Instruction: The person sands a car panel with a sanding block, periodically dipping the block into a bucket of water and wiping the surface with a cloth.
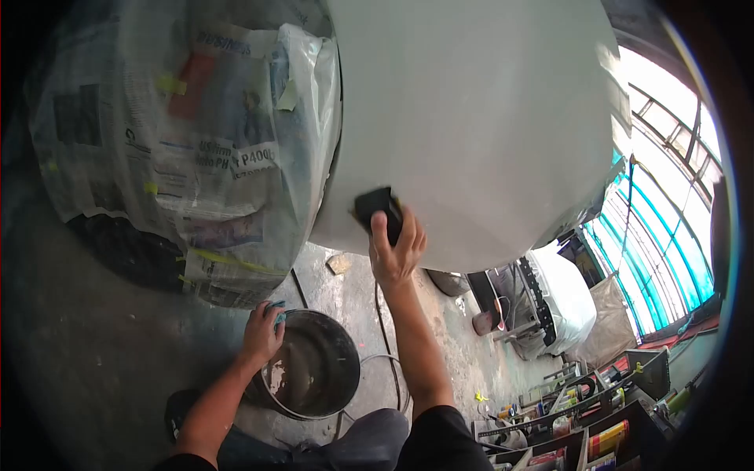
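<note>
A black block (375, 208) is in my right hand (398, 251), thumb on one side and fingers on the other. It lies against the lower left part of a large pale grey, curved panel (463, 118). My left hand (263, 334) is closed around a crumpled blue-green cloth (278, 312) at the upper left rim of a dark round bucket (351, 357). Some liquid with light reflections shows inside the bucket. Left of the panel, newspaper and clear plastic sheeting (228, 149) cover a rounded part, held with bits of yellow-green tape.
A dark wheel (129, 251) shows under the newspaper. On the concrete floor (102, 353) lie a tan piece (339, 264) and a dark hose (382, 330). Shelves with cans (609, 439) stand at the lower right, with a plastic-covered object (567, 302) beyond the panel.
</note>
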Demonstrator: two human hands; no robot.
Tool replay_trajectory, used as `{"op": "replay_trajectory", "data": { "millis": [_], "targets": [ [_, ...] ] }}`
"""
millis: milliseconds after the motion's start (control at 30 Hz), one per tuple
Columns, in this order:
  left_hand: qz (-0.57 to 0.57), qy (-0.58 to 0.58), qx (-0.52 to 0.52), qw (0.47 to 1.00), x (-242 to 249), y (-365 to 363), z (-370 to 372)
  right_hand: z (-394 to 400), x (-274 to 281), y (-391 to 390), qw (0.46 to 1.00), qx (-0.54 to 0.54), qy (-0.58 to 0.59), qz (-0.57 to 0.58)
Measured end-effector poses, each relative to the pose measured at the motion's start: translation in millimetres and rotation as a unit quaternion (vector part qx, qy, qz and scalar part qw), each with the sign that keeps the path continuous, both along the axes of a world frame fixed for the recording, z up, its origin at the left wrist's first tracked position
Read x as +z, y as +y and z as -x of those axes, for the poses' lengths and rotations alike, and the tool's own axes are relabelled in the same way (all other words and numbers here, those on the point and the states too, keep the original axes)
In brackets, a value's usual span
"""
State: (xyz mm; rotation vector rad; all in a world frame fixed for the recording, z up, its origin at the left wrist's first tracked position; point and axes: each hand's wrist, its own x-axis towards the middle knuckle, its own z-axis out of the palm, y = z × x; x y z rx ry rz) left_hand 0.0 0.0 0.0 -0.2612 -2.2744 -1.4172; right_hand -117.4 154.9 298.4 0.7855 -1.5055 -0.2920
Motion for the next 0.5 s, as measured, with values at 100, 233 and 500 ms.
{"op": "replay_trajectory", "data": {
  "millis": [100,233,500],
  "targets": [
    [-0.017,0.017,0.011,1.000,8.6,22.0,1.2,-2.3,23.0,3.2,0.999,0.001,0.034,-0.020],
    [-0.012,0.001,0.009,1.000,4.4,16.2,4.3,-7.5,103.4,-72.9,0.999,0.025,0.013,0.029],
    [0.003,-0.004,0.011,1.000,-0.5,-1.4,-6.9,-8.6,16.4,-3.5,0.999,0.008,0.007,0.052]
  ]
}}
